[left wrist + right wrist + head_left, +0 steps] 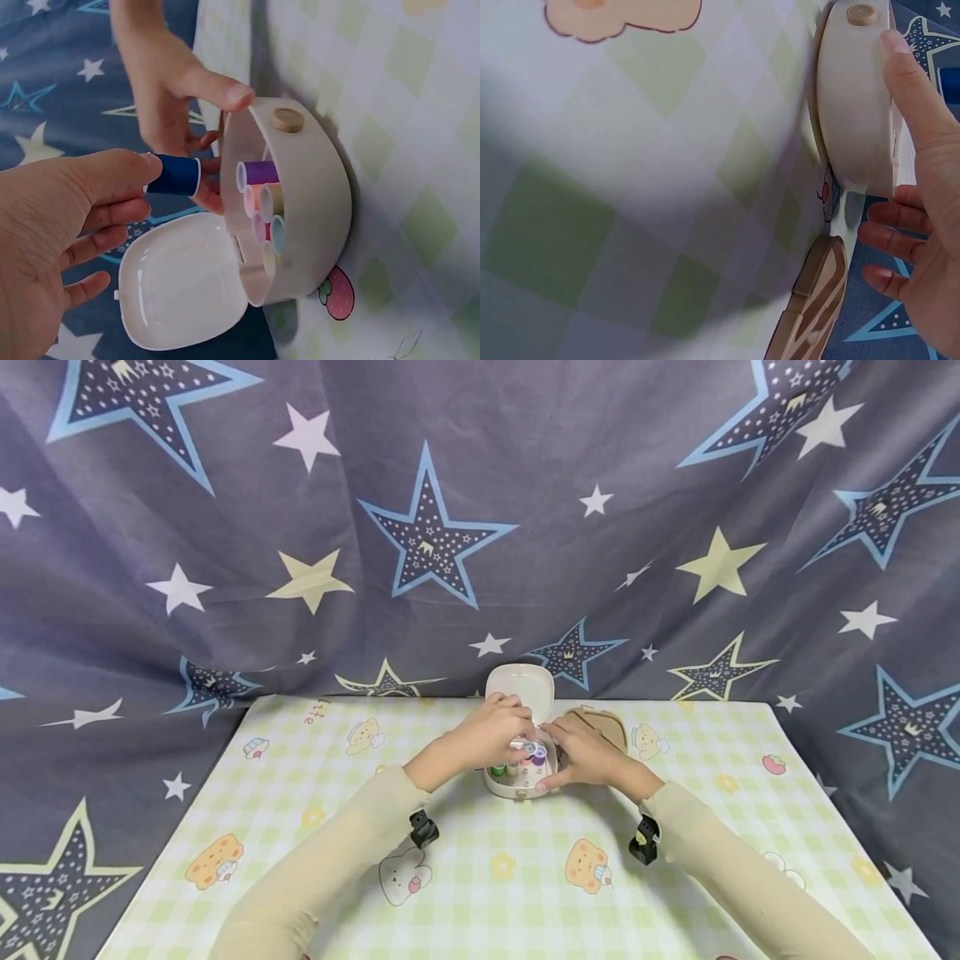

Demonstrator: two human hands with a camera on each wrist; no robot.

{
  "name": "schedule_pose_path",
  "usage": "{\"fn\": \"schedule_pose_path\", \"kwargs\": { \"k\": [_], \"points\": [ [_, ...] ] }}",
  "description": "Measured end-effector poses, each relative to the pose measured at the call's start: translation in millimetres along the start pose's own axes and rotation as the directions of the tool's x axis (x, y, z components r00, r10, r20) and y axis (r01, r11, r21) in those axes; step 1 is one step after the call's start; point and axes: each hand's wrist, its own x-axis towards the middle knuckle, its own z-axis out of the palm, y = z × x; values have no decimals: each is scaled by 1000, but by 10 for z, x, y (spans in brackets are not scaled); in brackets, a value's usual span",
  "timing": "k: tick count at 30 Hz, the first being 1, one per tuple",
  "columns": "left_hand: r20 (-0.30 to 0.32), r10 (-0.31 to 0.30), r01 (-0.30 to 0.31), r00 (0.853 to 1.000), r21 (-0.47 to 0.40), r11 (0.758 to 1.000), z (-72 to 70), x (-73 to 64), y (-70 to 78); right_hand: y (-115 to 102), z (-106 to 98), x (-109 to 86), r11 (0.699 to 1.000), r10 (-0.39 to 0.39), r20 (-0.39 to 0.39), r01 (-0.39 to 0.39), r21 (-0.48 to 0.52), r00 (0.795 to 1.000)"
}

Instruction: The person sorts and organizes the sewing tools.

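Spool (174, 175), blue, pinched in left hand (491, 732) over open box (315, 202); right hand (591, 757), thumb and fingers gripping box's three-o'clock side; brown tray (606, 725) toward two o'clock.

At seven o'clock in the head view, the left sleeve (330, 852) is long, plain and pale cream; the right sleeve (738, 860), at five o'clock, matches. A small, blocky left device (423, 828), black, sits by its cuff; the right device (644, 841), also black, shows a yellowish spot.

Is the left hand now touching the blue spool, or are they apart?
Touching. The left wrist view shows the left hand pinching the blue spool at one end.
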Motion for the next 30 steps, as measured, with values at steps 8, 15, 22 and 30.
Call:
{"fn": "schedule_pose_path", "kwargs": {
  "k": [8,15,22,30],
  "points": [
    [45,20,-20,999,3,1000,47,82,5,-4,-11,11,1000,-7,6,7,7,1000],
    [98,20,-24,995,46,999,138,130,13,3,-13,2,1000,-3,7,3,1,1000],
    [116,19,-28,993,80,996,238,154,26,7,-8,-11,1000,-21,-10,21,6,1000],
    [118,24,-35,993,92,995,305,137,33,-6,-7,-6,1000,-15,-1,15,3,1000]
  ]
}}
